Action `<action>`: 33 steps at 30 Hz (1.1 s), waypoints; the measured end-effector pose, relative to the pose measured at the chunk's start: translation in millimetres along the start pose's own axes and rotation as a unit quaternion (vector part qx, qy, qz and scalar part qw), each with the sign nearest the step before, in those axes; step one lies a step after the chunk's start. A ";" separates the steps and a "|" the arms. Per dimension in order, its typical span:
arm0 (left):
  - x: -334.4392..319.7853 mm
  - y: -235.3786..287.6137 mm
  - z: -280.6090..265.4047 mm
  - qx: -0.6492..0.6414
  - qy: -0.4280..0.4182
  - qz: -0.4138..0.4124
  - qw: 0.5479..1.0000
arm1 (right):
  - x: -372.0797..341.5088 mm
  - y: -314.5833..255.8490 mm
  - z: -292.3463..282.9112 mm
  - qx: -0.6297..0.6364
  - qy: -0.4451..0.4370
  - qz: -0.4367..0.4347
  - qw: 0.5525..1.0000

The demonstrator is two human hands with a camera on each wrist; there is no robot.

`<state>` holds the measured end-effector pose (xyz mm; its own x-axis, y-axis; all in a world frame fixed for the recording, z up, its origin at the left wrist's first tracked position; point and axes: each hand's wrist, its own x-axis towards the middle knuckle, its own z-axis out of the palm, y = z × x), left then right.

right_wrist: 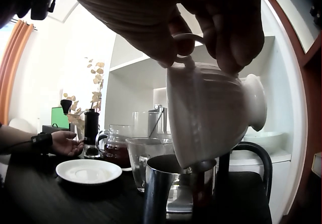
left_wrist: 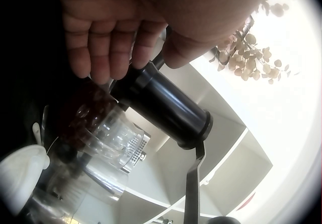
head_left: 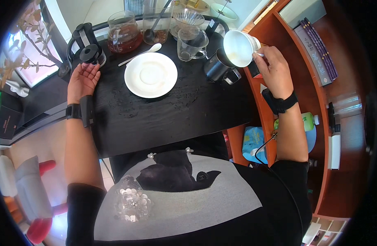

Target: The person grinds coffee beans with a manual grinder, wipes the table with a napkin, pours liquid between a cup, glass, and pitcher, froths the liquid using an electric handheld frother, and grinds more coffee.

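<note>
My right hand (head_left: 275, 70) pinches the handle of a white cup (head_left: 237, 50). The cup is tipped on its side, its rim right over the mouth of a dark metal pitcher (head_left: 216, 70). In the right wrist view the cup (right_wrist: 209, 108) hangs from the fingers with its foot to the right. At the table's left side, my left hand (head_left: 82, 82) lies palm up with relaxed fingers. Its fingertips are close to a black hand coffee grinder (left_wrist: 163, 103) with a crank. Between the hands sits a white saucer (head_left: 151, 88), with a white spoon (head_left: 144, 53) just behind it.
Along the back stand a glass coffee pot (head_left: 123, 39) of dark red liquid, a clear container (head_left: 157, 24) holding a dark scoop, and a glass cup (head_left: 191, 46) near a ribbed dripper (head_left: 188, 19). A wooden shelf (head_left: 317, 135) borders the black table (head_left: 168, 123) at right.
</note>
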<state>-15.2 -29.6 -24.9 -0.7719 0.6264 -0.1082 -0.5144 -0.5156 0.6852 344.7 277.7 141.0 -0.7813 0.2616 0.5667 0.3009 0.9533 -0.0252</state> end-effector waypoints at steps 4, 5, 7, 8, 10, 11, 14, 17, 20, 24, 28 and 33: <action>-0.3 0.4 0.7 0.002 0.002 0.000 1.000 | -0.5 -4.8 0.8 -0.017 0.004 -0.014 1.000; 0.6 0.5 -0.9 0.002 0.002 0.001 1.000 | -0.8 -3.1 2.0 -0.017 0.004 -0.015 1.000; 3.3 1.0 -4.5 0.006 0.000 -0.003 1.000 | -2.7 3.9 5.5 0.003 0.037 -0.009 0.999; 3.7 1.1 -4.6 0.006 0.001 -0.002 1.000 | -4.5 6.7 6.0 0.004 0.037 -0.010 0.999; 3.0 0.4 -3.7 0.006 0.003 -0.005 1.000 | -8.7 13.7 7.0 0.170 0.027 0.196 0.965; 2.6 -0.2 -3.4 0.008 0.009 -0.002 1.000 | -11.7 19.2 7.6 0.243 0.040 0.239 0.939; 0.3 -1.5 0.1 0.006 0.008 -0.005 1.000 | -22.1 15.7 -3.9 0.375 0.054 0.335 0.863; 1.3 -1.8 0.9 0.005 0.014 -0.010 1.000 | -36.1 6.6 -3.5 0.500 0.059 0.329 0.799; -1.6 -0.6 6.1 0.023 0.022 -0.003 0.999 | -37.0 -23.4 12.1 0.581 0.025 0.318 0.748; -2.3 -1.3 7.8 0.033 0.022 0.006 0.999 | -33.2 -59.3 60.1 0.651 -0.047 0.312 0.691; -8.1 -1.4 16.7 0.027 0.034 0.013 0.999 | -22.6 -87.8 106.2 0.690 -0.103 0.314 0.644; -7.5 -2.1 15.6 0.037 0.026 0.011 0.999 | -20.4 -108.3 138.5 0.700 -0.122 0.297 0.637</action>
<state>-2.5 -24.1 -14.3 -0.8022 0.5833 -0.1276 -0.4691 -0.4835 0.7391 252.3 190.0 18.1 -0.8705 0.4914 -0.0267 -0.0659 -0.1702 -0.9832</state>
